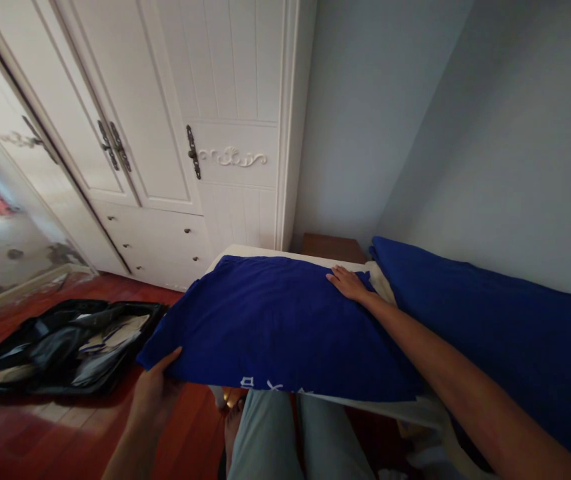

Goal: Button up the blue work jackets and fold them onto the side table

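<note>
A dark blue cloth (285, 320) with white marks along its near edge lies spread over a white padded surface (245, 251). At the cloth's near left corner is my left hand (152, 393), its thumb on top and the other fingers under the edge, gripping it. My right hand (349, 283) rests flat on the cloth's far right part, fingers stretched out. Just right of that hand, a blue pillow (475, 320) leans by the wall.
A white wardrobe (165, 100) with dark handles stands ahead and to the left. An open black suitcase (60, 347) with clothes lies on the red wooden floor (195, 433). Behind the padded surface is a brown wooden stand (332, 247) by the grey wall.
</note>
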Demonstrator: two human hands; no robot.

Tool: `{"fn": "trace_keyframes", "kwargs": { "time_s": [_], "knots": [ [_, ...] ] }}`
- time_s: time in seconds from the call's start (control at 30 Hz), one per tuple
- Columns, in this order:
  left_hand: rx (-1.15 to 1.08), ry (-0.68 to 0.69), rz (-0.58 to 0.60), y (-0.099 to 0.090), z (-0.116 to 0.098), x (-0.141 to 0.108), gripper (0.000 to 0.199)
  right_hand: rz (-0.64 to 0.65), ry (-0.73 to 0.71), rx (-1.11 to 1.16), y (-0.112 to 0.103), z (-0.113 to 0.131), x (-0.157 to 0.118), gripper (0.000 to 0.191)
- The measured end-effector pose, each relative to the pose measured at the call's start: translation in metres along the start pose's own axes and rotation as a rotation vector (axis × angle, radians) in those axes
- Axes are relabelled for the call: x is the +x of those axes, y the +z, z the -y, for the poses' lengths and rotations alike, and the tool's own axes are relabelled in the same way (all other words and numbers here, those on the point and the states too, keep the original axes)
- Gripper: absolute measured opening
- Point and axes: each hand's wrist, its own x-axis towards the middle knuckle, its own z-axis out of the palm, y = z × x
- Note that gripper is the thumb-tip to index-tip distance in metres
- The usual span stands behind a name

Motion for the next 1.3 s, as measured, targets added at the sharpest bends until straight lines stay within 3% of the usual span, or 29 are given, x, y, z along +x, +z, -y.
{"fn": "trace_keyframes", "kwargs": {
  "time_s": [0.2,0.37,0.47,0.53,0.63,0.7,0.8,0.87,0.97,1.03,1.13,1.2,1.3],
  "knots": [
    [-0.102,-0.007,0.114,-0.011,-0.017,0.004,0.019,0.001,-0.036,-0.025,-0.001,-0.004,-0.001,0.07],
    [-0.012,0.038,-0.006,-0.022,-0.027,0.026,0.01,-0.097,-0.035,-0.052,-0.013,0.016,-0.01,0.072],
    [0.071,0.089,-0.045,-0.029,-0.026,0.037,0.006,-0.219,-0.218,-0.006,-0.025,0.044,-0.035,0.07],
    [0.092,0.109,-0.018,-0.033,-0.027,0.039,0.008,-0.214,-0.407,0.086,-0.039,0.067,-0.068,0.07],
    [0.012,0.066,0.053,-0.036,-0.03,0.033,0.013,0.013,-0.611,0.306,-0.063,0.098,-0.137,0.067],
    [-0.128,-0.008,0.073,-0.037,-0.029,0.025,0.012,0.271,-0.615,0.518,-0.07,0.113,-0.189,0.063],
    [-0.314,-0.125,0.118,-0.036,-0.017,0.007,0.016,0.757,-0.355,0.926,-0.046,0.127,-0.257,0.06],
    [-0.325,-0.212,0.197,-0.033,-0.002,-0.006,0.022,0.899,-0.109,1.196,-0.007,0.135,-0.286,0.07],
    [-0.229,-0.313,0.351,-0.019,0.021,-0.026,0.025,0.724,0.192,1.485,0.057,0.149,-0.3,0.085],
    [-0.117,-0.355,0.405,-0.006,0.031,-0.037,0.029,0.583,0.325,1.767,0.081,0.161,-0.294,0.081],
    [0.002,-0.32,0.339,0.016,0.029,-0.049,0.024,0.405,0.306,2.198,0.085,0.176,-0.274,0.048],
    [-0.023,-0.237,0.289,0.026,0.018,-0.051,0.02,0.256,0.26,2.367,0.079,0.177,-0.261,0.029],
    [-0.09,-0.204,0.26,0.03,-0.003,-0.049,0.015,0.036,0.273,2.431,0.068,0.154,-0.249,0.038]
  ]
}}
